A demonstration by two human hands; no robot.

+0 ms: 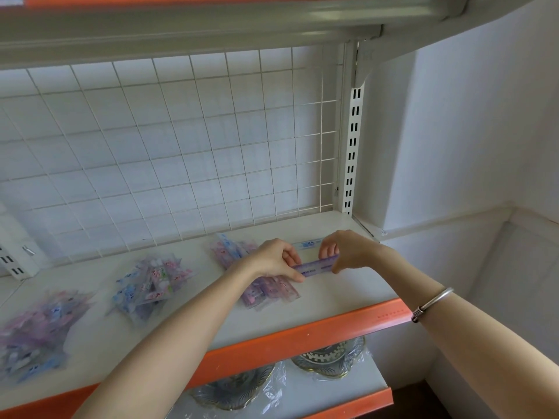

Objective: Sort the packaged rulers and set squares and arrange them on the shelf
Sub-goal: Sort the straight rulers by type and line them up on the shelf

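Observation:
A purple packaged ruler (314,267) is held just above the white shelf (341,293), toward its right end. My left hand (276,261) pinches its left end and my right hand (348,251) pinches its right end. Beneath my left hand lies a pile of pink and purple ruler packs (269,290). A single blue pack (308,244) lies flat behind the held ruler. Further left are a mixed blue and pink pile (151,287) and a larger mixed pile (36,331) at the shelf's left edge.
A white wire grid (169,152) backs the shelf, with a slotted upright (352,146) at its right. An orange strip (302,337) edges the front. The upper shelf (181,28) hangs overhead. Wrapped patterned plates (332,356) sit on the lower shelf. A wall is at right.

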